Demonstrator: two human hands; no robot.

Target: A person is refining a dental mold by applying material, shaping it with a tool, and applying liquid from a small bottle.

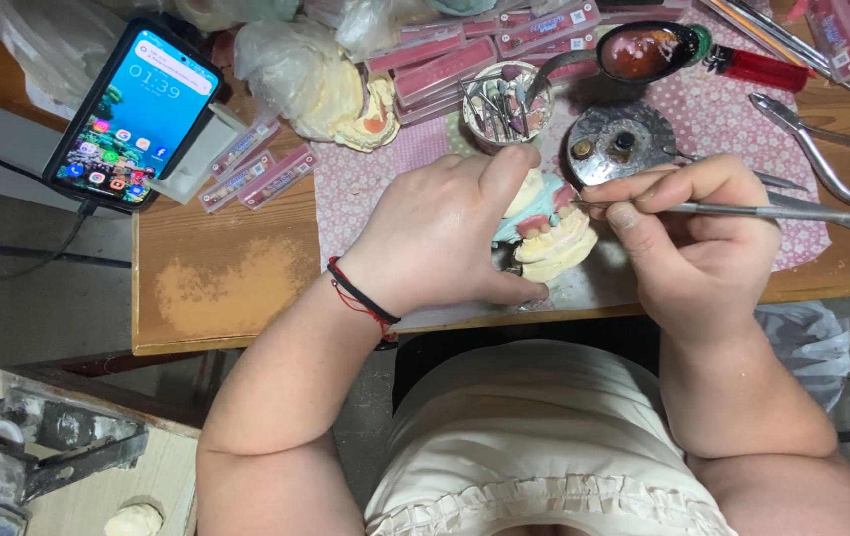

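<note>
Your left hand wraps around a cream plaster dental model with pale teeth set in pink wax, fingers curled tight around it, thumb pressed over the top. You hold it just above the near edge of the wooden workbench, over a pink patterned cloth. Your right hand pinches a slim metal wax carver between thumb and fingertips, its tip touching the gum line. Near the far edge stand a round tin of burs, a metal burner lid and pliers. A smartphone leans at the far left corner. The carver tip could likely slip and gouge the wax or loosen a tooth if you press too hard, and the model hangs near the bench edge, so a slack grip could drop it.
</note>
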